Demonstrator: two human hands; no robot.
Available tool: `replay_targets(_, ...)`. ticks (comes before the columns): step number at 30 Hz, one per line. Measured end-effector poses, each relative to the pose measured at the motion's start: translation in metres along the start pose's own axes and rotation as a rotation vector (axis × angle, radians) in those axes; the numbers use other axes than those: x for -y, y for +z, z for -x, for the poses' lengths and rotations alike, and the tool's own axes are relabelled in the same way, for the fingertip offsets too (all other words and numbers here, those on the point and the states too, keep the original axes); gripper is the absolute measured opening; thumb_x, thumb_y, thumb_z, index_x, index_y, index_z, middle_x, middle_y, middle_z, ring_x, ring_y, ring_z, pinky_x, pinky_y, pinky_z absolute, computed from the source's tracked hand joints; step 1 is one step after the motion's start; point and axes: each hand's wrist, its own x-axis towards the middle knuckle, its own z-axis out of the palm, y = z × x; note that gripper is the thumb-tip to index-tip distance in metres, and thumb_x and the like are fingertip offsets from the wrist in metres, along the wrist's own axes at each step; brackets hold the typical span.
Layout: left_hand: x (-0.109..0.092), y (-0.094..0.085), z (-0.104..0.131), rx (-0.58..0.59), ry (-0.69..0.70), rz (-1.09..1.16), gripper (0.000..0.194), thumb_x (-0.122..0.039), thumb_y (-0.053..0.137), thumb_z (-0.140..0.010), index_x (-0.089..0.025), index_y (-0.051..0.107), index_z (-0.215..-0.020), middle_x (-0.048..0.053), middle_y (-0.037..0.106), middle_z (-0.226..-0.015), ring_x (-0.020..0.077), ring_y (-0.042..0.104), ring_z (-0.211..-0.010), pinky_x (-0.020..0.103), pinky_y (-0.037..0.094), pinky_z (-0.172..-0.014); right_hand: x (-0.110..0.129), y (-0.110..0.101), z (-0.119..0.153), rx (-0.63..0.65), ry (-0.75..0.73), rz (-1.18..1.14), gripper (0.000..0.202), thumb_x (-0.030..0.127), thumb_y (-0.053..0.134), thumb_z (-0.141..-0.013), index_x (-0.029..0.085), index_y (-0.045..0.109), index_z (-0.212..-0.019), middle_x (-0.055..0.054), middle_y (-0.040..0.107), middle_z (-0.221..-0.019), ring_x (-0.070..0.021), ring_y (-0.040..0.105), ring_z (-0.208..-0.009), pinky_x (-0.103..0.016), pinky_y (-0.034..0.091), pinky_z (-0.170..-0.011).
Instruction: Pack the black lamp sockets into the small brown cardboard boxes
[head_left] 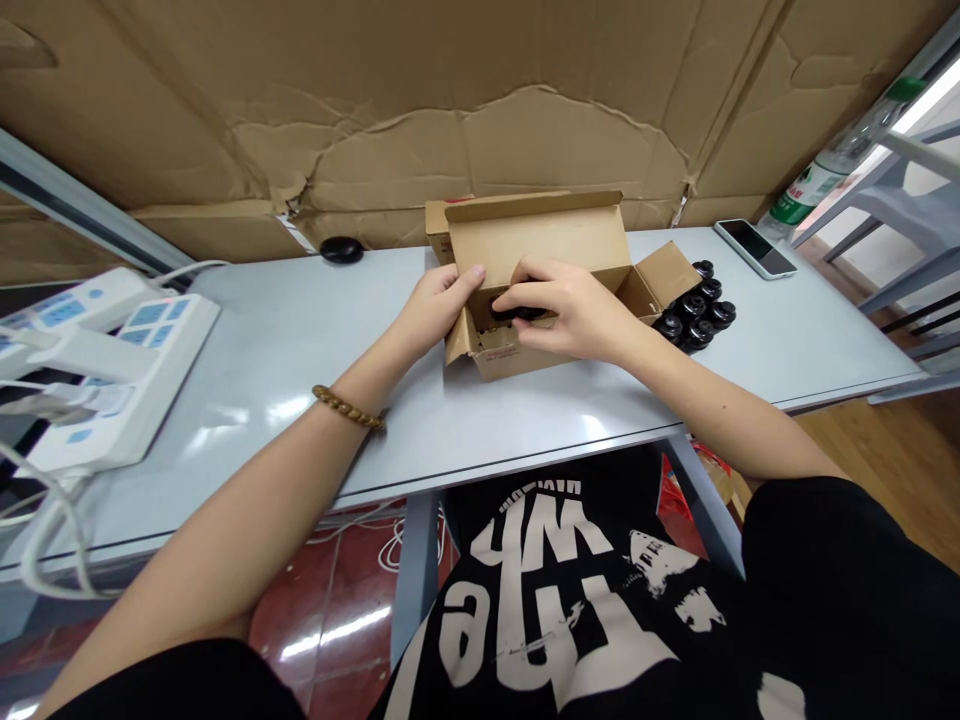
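Observation:
An open cardboard box (525,362) lies in front of me, its long lid raised at the back and its end flaps out. My left hand (442,305) grips the box's left end, thumb at the lid's corner and the other fingers partly hidden. At the opening, my right hand (562,305) is closed on a black, glossy round piece (517,312); the fingers cover much of it. Several similar black round pieces (697,315) with ridged tops stand grouped beyond the box's right end flap. What lies deeper in the box is mostly hidden.
Another cardboard box (439,222) sits behind the open one. White power strips (169,350) with plugs and cables occupy the table's left. A black oval object (341,250) is at the back; a phone (754,248) and plastic bottle (814,190) are at right. Cardboard (375,100) walls the back.

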Motion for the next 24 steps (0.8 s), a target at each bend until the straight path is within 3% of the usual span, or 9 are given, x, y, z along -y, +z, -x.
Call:
replay_targets(7, 0.0006, -0.0010, 0.0001, 0.007, 0.007, -0.002, 0.070, -0.091, 0.073, -0.095, -0.021, 0.072, -0.091, 0.009, 0.080, -0.096, 0.0263, 0.073, -0.095, 0.032, 0.063, -0.080, -0.0022, 0.0003, -0.0005, -0.030, -0.012, 0.047, 0.019, 0.015, 0.066, -0.104, 0.018, 0.082, -0.112, -0.006, 0.062, -0.103, -0.0215, 0.062, -0.091, -0.037, 0.052, -0.082)
replay_targets(11, 0.0001, -0.0002, 0.0002, 0.009, 0.008, 0.015, 0.066, -0.086, 0.073, -0.097, -0.021, 0.074, -0.091, 0.009, 0.083, -0.099, 0.0280, 0.075, -0.100, 0.033, 0.063, -0.083, -0.0054, 0.0015, -0.0006, -0.029, -0.044, 0.069, 0.028, 0.015, 0.061, -0.111, 0.021, 0.080, -0.131, -0.010, 0.068, -0.120, -0.0261, 0.068, -0.109, -0.045, 0.059, -0.098)
replay_targets(15, -0.0010, 0.0007, 0.0007, 0.001, 0.010, 0.012, 0.062, -0.081, 0.073, -0.099, -0.020, 0.077, -0.093, 0.010, 0.085, -0.106, 0.0289, 0.076, -0.106, 0.034, 0.064, -0.089, -0.0069, 0.0012, 0.0009, -0.019, 0.012, 0.095, 0.039, 0.016, 0.061, -0.114, 0.020, 0.071, -0.152, -0.012, 0.068, -0.128, -0.0263, 0.069, -0.112, -0.045, 0.062, -0.100)
replay_targets(24, -0.0025, -0.0015, 0.0021, 0.023, -0.025, 0.000, 0.066, -0.087, 0.074, -0.096, -0.021, 0.071, -0.091, 0.008, 0.081, -0.096, 0.0254, 0.072, -0.095, 0.032, 0.061, -0.079, 0.0027, -0.0025, 0.0020, -0.008, -0.019, 0.017, 0.035, 0.010, 0.058, -0.108, 0.019, 0.078, -0.136, -0.009, 0.070, -0.114, -0.0225, 0.070, -0.097, -0.038, 0.060, -0.088)
